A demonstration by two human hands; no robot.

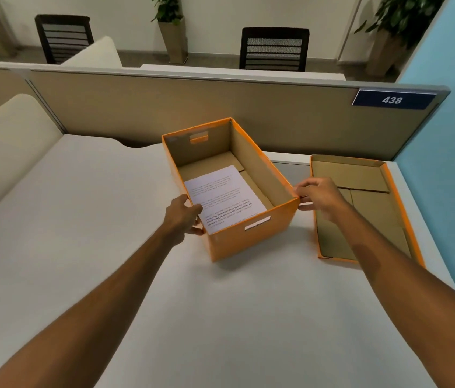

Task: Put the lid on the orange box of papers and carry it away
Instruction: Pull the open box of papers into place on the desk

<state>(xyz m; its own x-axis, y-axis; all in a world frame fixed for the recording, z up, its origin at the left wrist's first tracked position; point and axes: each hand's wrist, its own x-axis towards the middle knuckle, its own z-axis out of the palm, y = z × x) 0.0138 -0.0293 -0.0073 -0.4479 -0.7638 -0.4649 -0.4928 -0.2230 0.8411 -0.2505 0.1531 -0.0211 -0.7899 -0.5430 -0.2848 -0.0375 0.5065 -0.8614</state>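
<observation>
- Head view is showing you the orange box (248, 239) sitting open on the white counter (109, 247), its long axis running away from you and angling slightly left, the far end almost reaching the beige partition (192, 107).
- Papers (225, 198) are lying flat inside it, against the near end wall.
- Your left hand (184, 217) is gripping the box's near left corner, fingers curling around the edge.
- Your right hand (320, 197) is pinching the near right corner, fingertips closing on the rim.
- Beside the box on the right, the lid (360, 208) is lying inside-up, apart from it, long axis roughly parallel; its outer edge is sitting near the counter's right edge by the blue wall (450, 163).
- Open counter is stretching wide to your left and toward you.
</observation>
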